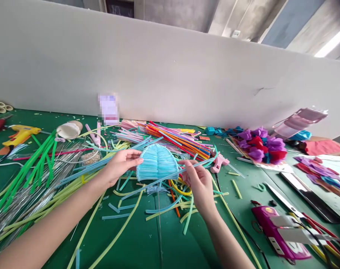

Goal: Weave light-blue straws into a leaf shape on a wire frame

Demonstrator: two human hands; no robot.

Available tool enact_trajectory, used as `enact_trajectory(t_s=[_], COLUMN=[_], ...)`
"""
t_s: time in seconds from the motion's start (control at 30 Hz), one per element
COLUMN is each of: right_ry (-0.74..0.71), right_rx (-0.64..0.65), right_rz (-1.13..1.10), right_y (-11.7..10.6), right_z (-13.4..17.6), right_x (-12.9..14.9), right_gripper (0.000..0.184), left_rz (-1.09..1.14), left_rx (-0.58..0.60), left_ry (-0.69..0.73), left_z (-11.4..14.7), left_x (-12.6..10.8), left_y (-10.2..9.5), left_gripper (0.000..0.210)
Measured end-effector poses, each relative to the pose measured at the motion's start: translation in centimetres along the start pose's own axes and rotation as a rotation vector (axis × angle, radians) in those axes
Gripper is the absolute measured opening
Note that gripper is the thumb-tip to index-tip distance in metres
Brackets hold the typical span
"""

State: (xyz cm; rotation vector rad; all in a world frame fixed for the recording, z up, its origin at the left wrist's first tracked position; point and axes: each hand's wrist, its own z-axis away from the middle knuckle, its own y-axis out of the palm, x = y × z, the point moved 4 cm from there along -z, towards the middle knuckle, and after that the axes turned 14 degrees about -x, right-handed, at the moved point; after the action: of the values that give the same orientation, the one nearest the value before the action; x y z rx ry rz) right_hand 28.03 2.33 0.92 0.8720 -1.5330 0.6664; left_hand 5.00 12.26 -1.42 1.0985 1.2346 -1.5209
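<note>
A light-blue fan-shaped leaf made of pipe cleaners point(158, 162) stands upright in front of me on a thin wire stem point(160, 231). At its left edge, my left hand point(127, 160) pinches it between thumb and fingers. My right hand point(196, 181) is closed at the leaf's lower right, with a long light-blue pipe cleaner point(153, 184) in its fingers. That strip slants across the lower front of the leaf. Cut pieces of blue pipe cleaner point(115, 216) lie on the green table point(136, 246) below.
Behind the leaf is a heap of coloured pipe cleaners point(181, 138). A pink glue gun point(220, 162) lies to the right, a yellow glue gun point(20, 136) at far left. Scissors point(284, 200) and a magenta power strip point(278, 231) with cables sit at right. A pale partition point(170, 74) runs behind.
</note>
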Motion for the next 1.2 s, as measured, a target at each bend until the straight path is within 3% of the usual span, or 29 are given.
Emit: enact_trajectory(t_s=[0.13,0.2,0.33,0.43,0.5,0.63,0.7,0.77,0.97,1.07,1.2], right_ry=[0.166,0.222,0.142,0.043,0.01,0.03,0.029,0.001,-0.042,-0.013,0.002], right_rx=[0.344,0.352,-0.024,-0.291,-0.391,-0.474,-0.482,-0.498,-0.466,-0.423,-0.404], right_rz=[0.019,-0.019,-0.113,-0.131,-0.132,-0.155,-0.152,-0.144,-0.058,0.022,0.145], right_y=[1.9,1.9,-0.1,-2.0,-2.9,-3.4,-3.2,-3.1,-2.5,-2.0,-1.8], right_z=[1.6,1.9,0.6,-0.5,-1.0,-1.5,-1.5,-1.3,-0.4,0.1,0.3], right_x=[0.1,0.2,0.3,0.0,-0.4,-1.4,-1.5,-1.3,-0.7,-1.3,-1.8], right_gripper=[0.039,0.043,0.044,0.045,0.045,0.041,0.041,0.041,0.041,0.042,0.044], left_rz=[0.136,0.151,0.125,0.06,-0.04,-0.356,-0.494,-0.542,-0.528,-0.614,-0.672], left_rx=[-0.034,-0.086,-0.124,-0.082,-0.143,-0.422,-0.451,-0.413,-0.338,-0.255,-0.245], left_ry=[-0.11,-0.123,-0.165,-0.152,-0.031,0.515,0.74,0.87,1.093,1.083,0.979], left_z=[0.7,1.4,3.5,5.1,5.5,6.4,7.3,8.3,10.7,10.4,9.7], left_x=[-0.2,0.0,1.0,2.5,3.4,2.7,1.8,1.1,0.2,0.8,1.6], left_y=[-1.4,-2.0,-2.4,-2.4,-2.8,-3.5,-3.2,-2.7,-2.0,-1.5,-1.3], left_gripper=[0.048,0.043,0.029,0.038,0.044,0.035,0.02,0.01,0.009,0.01,0.015])
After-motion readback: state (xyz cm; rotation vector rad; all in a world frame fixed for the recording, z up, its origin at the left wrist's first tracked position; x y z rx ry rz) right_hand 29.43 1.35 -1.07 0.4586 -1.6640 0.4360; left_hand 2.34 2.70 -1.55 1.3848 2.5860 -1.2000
